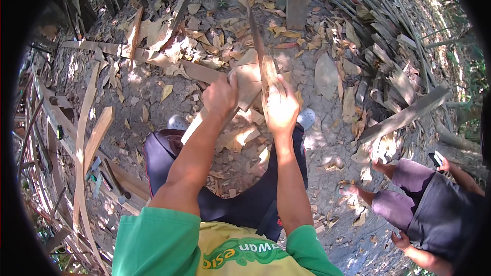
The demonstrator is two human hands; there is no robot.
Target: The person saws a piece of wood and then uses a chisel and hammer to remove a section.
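Note:
My right hand [282, 103] is closed round the pale wooden handle [268, 74] of a long blade tool. Its dark, tapering blade [255, 30] points away from me; I cannot tell whether it is a saw or a large knife. My left hand [221, 94] is closed on a light piece of wood [249, 79], just left of the blade. The wood lies low between my knees, partly hidden by my left hand and forearm. Whether the blade touches it is unclear.
A long plank [148, 57] lies on the leaf-strewn ground at far left. Wood strips [84, 143] lean at the left. A grey board [406, 114] and a heap of sticks lie right. Another person [434, 209] sits at lower right, holding a phone-like object [437, 159].

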